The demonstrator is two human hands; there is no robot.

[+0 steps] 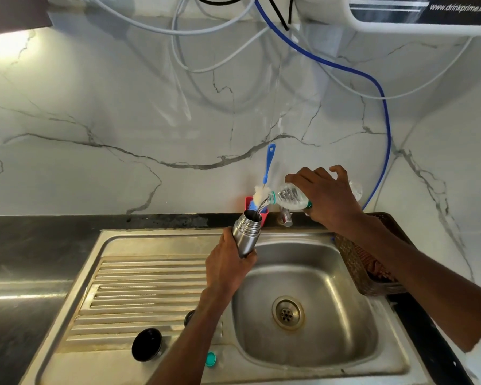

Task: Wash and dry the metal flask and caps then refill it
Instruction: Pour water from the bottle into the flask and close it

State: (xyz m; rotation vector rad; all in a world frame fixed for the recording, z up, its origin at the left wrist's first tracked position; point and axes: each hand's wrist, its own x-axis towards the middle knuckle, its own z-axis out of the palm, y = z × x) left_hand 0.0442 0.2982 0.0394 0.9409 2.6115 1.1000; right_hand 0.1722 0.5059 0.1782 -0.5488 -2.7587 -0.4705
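My left hand grips the metal flask by its lower body and holds it tilted over the sink's back edge, mouth open. My right hand holds a clear plastic bottle tipped on its side, and water runs from its neck into the flask's mouth. A black cup-shaped cap stands on the draining board. A second dark cap shows partly behind my left forearm. A small teal bottle cap lies near the basin's front left corner.
The steel sink basin with its drain is below my hands. A blue-handled bottle brush stands in a red holder against the marble wall. The tap is behind the basin. A brown basket sits at the right.
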